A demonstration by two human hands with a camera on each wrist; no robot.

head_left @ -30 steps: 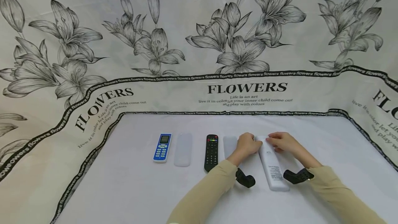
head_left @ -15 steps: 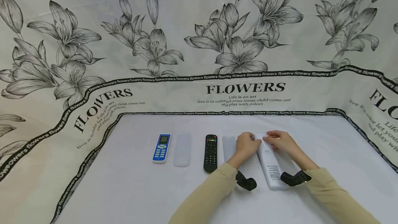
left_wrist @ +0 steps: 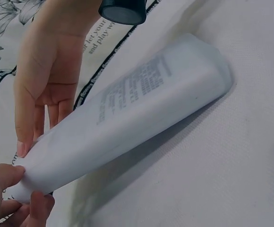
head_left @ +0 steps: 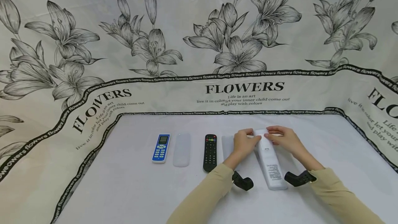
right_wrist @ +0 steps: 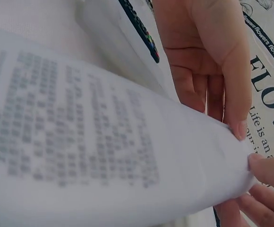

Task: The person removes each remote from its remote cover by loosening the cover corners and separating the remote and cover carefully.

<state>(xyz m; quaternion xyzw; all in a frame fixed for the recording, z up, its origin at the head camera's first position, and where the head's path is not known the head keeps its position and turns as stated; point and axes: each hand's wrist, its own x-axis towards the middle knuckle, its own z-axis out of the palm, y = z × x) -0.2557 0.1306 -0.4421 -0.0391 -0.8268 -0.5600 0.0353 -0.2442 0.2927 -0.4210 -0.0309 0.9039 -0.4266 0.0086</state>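
A long white remote control (head_left: 271, 165) lies back side up, its printed text block toward the near end. It seems wrapped in a translucent sleeve, which looks cloudy over the text in the right wrist view. My left hand (head_left: 244, 144) pinches the left edge of its far end, thumb on top. On the opposite edge, my right hand (head_left: 286, 139) pinches the same end between thumb and fingers. The left wrist view shows this end raised off the table, with a shadow underneath. Left of my left hand lies a translucent sleeve (head_left: 227, 144), partly hidden by that hand.
A black remote control (head_left: 210, 153) lies left of my left forearm. Farther left are another translucent sleeve (head_left: 181, 150) and a blue and white remote control (head_left: 161, 148). A white cloth covers the table (head_left: 130, 189); a flower-printed curtain (head_left: 174, 96) hangs behind it.
Both hands have moved slightly up and away, and the far end of the white remote control has risen with them. The other remotes and sleeves have stayed in place.
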